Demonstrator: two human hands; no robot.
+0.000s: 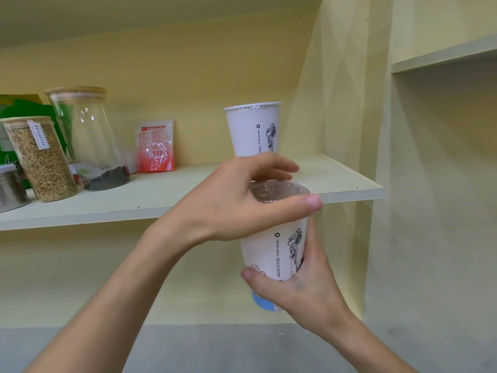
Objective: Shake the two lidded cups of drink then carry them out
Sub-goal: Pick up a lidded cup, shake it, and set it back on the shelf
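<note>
The film-sealed paper cup (pixel 274 249) is likely full, soft-walled and easy to crush, so top and base are the safest holds. The right hand (pixel 304 289) wraps its fingers (pixel 248 273) round the base; the left hand (pixel 231 208) caps the film lid, thumb across the rim. Beyond the left fingertips, the second sealed cup (pixel 252 130) stands on the shelf (pixel 172 195)

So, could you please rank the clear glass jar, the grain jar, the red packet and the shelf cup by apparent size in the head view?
1. Clear glass jar, largest.
2. Grain jar, though it stands nearer the camera, so unsure.
3. Shelf cup; its base is hidden behind the left hand.
4. Red packet, smallest.
</note>
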